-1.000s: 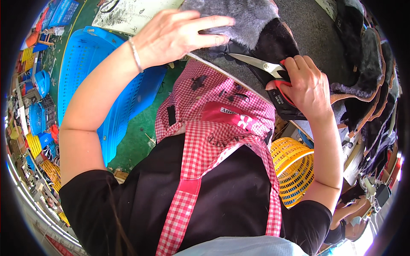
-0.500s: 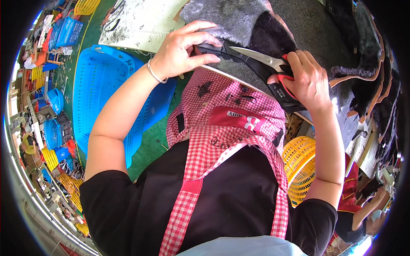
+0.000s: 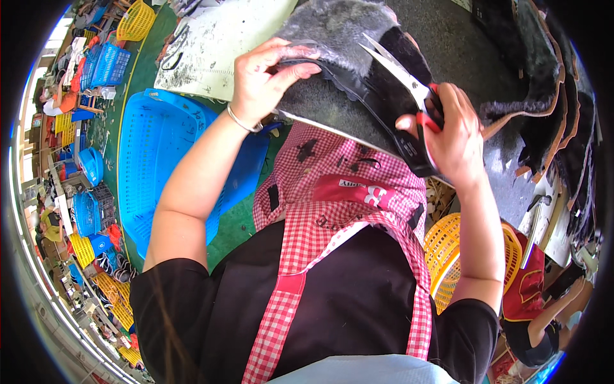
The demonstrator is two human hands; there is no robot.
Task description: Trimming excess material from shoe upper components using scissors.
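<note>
Worktable (image 3: 467, 51) first: dark grey top, far side of me, its near edge slanting down left to right, right against my checked apron (image 3: 295, 240). Big blue basket (image 3: 135, 169) on the green floor (image 3: 238, 224), left of me. White board (image 3: 220, 54) sits far left, just beside the dark top. Overlapping dark fur pieces with tan edges (image 3: 551, 89) hang together on the right. Yellow basket (image 3: 441, 253) is near right, partly behind my right forearm. Grey fur piece (image 3: 342, 29) lies pile up on the table, far side, roughly between my hands. Black strip (image 3: 378, 105) runs along its near side, slanting from my left fingers down toward the right. Left hand (image 3: 267, 83): thumb and fingers closed in a pinch on the strip's left end; can't tell if fur is caught in there too. Right hand (image 3: 457, 131): fingers wrapped round the red-and-black handles of the scissors (image 3: 404, 78), blades pointing far left above the fur, nearly together. Can't tell if the tips touch it. Smallest item: pale bracelet (image 3: 239, 120), left wrist.
</note>
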